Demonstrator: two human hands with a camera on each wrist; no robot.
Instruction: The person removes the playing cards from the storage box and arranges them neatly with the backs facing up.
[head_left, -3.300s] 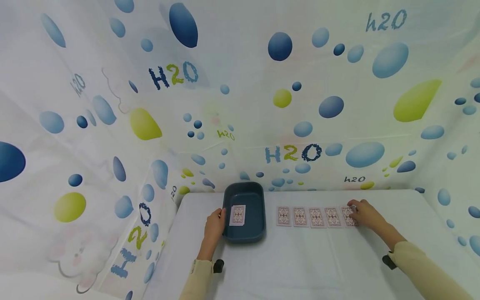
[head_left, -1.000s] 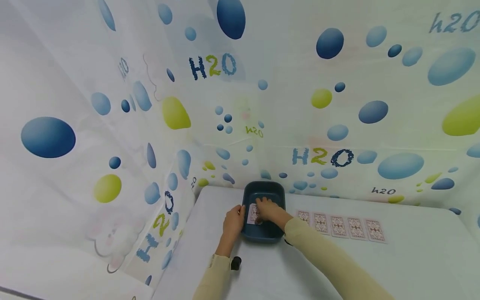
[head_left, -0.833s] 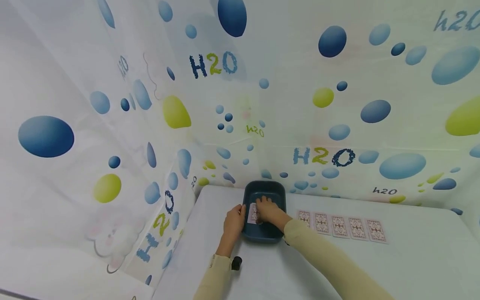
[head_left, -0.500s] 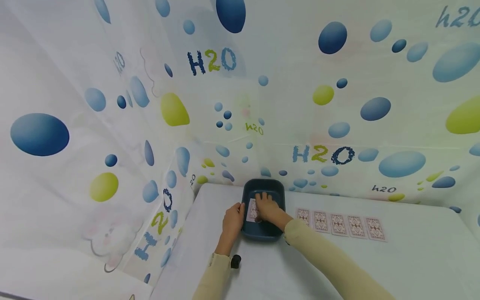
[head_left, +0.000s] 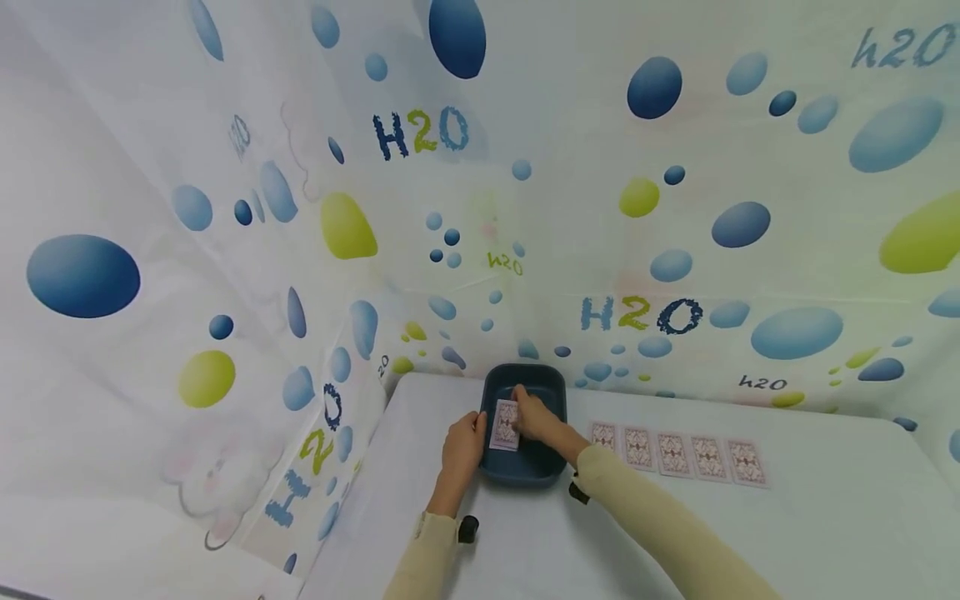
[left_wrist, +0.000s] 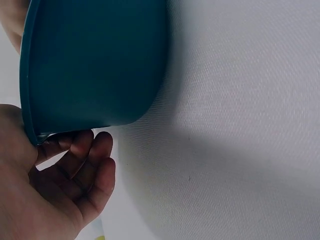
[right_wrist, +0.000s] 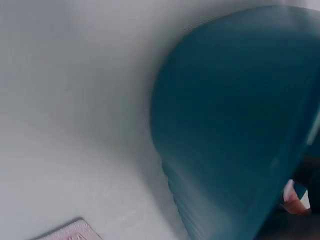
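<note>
A dark teal plastic basin (head_left: 525, 478) stands on the white-covered table. Inside it, at the left, lies a small stack of playing cards (head_left: 505, 427), red-patterned backs up. My left hand (head_left: 462, 443) grips the basin's left rim; in the left wrist view its curled fingers (left_wrist: 102, 175) lie against the outer wall, the thumb hidden. Reaching over the right side, my right hand (head_left: 536, 419) has its fingertips at the right edge of the cards. In the right wrist view only a bit of a fingertip (right_wrist: 295, 202) shows past the rim; I cannot tell whether it pinches a card.
Right of the basin, several playing cards (head_left: 675, 454) lie face down in a row, the nearest partly behind the right forearm. A white curtain (head_left: 555, 208) with blue and green drops hangs behind and at the left. Black straps (head_left: 468, 529) are on both wrists.
Over three seconds my right hand has come from the row's right end into the basin. Lately its spread fingers have drawn together at the cards' right edge. The left hand stays on the rim.
</note>
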